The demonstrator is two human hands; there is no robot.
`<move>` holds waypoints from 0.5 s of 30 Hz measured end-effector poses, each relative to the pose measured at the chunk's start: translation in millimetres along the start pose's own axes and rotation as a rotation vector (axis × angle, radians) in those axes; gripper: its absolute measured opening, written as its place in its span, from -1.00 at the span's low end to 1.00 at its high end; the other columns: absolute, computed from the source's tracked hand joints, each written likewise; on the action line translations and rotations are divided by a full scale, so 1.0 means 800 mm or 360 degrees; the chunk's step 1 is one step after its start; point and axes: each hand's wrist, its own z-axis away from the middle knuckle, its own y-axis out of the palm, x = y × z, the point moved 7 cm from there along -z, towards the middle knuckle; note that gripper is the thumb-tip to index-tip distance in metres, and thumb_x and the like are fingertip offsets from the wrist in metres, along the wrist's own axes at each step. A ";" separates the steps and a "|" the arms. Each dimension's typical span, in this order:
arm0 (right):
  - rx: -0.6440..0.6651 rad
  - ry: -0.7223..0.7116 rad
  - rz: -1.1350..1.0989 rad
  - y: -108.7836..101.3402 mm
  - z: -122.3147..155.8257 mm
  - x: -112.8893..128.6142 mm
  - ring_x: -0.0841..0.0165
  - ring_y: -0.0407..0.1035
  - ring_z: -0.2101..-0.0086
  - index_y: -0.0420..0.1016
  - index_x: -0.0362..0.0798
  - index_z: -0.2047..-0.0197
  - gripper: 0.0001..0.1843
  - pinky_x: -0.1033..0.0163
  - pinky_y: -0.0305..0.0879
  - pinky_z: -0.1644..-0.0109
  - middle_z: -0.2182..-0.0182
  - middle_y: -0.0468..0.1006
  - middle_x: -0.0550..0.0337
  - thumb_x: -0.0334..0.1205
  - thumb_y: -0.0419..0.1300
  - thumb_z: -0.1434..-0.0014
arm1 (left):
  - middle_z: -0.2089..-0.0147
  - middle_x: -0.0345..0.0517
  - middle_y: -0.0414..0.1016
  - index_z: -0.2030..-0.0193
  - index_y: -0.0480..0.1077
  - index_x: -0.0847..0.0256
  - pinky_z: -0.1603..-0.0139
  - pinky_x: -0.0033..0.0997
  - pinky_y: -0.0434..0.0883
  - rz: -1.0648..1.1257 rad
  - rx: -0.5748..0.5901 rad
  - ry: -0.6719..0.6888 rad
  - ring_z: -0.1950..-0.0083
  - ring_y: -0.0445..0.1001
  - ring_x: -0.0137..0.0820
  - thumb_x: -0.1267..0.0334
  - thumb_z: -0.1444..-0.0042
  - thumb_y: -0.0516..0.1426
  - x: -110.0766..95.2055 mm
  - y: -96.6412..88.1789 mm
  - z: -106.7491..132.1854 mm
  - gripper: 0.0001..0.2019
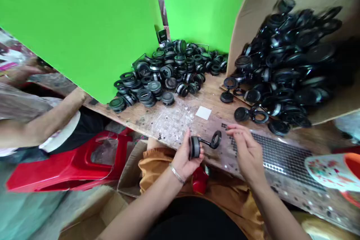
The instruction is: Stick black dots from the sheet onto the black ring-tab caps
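My left hand (189, 157) is closed around a black round part (195, 147) with a ribbed rim. From it a thin arm runs right to a flat black ring (216, 140), held just over the table's near edge. My right hand (246, 150) is a short way right of that ring, thumb and fingertips drawn together in a pinch. Whether something small is between those fingertips I cannot make out. Below and beside my right hand lies a clear sheet with rows of black dots (284, 153). A small white square of paper (203, 113) rests farther up the table.
Similar black parts (168, 71) are heaped against green panels (84, 26). More fill a tipped cardboard box (244, 15) on the right. A paint-spotted white and orange tub (329, 170) stands far right. At left are a red stool (75, 161) and another person's arm (59, 122).
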 end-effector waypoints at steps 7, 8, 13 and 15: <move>0.0484 0.0105 -0.0066 0.063 -0.028 -0.013 0.46 0.14 0.63 0.22 -0.03 0.70 -0.27 0.31 0.06 0.49 0.73 0.22 0.27 0.27 -0.14 -0.34 | 0.49 -0.14 0.40 0.21 0.36 0.26 0.60 -0.60 0.36 -0.0333 0.0157 -0.0127 0.59 0.39 -0.51 -0.18 -0.32 -0.14 0.007 0.002 0.001 -0.48; 0.0394 0.0092 0.0041 0.065 -0.033 -0.010 0.46 0.11 0.65 0.21 -0.03 0.70 -0.27 0.31 0.02 0.50 0.74 0.21 0.27 0.27 -0.16 -0.34 | 0.39 -0.08 0.47 0.15 0.37 0.24 0.48 -0.50 0.47 -0.0507 0.0155 0.0060 0.48 0.48 -0.44 -0.19 -0.32 -0.16 -0.007 -0.001 0.000 -0.47; 0.0436 -0.0163 0.0946 0.107 -0.063 0.023 0.32 0.40 0.47 0.47 -0.09 0.55 -0.32 0.28 0.11 0.36 0.56 0.52 0.01 0.13 -0.16 -0.39 | -0.22 0.05 0.38 -0.19 0.35 0.12 -0.36 -0.01 0.20 -0.1997 0.0118 0.1573 -0.29 0.30 -0.10 0.03 0.03 0.36 -0.076 0.009 0.025 -0.36; 0.0707 -0.0138 0.1271 0.139 -0.071 0.027 0.23 0.49 0.31 0.59 -0.12 0.36 -0.38 0.26 0.16 0.26 0.37 0.62 -0.12 0.03 -0.17 -0.41 | -0.22 0.05 0.37 -0.19 0.38 0.12 -0.37 0.03 0.17 -0.2467 -0.0008 0.1866 -0.29 0.27 -0.08 0.20 0.05 0.39 -0.079 0.005 0.024 -0.37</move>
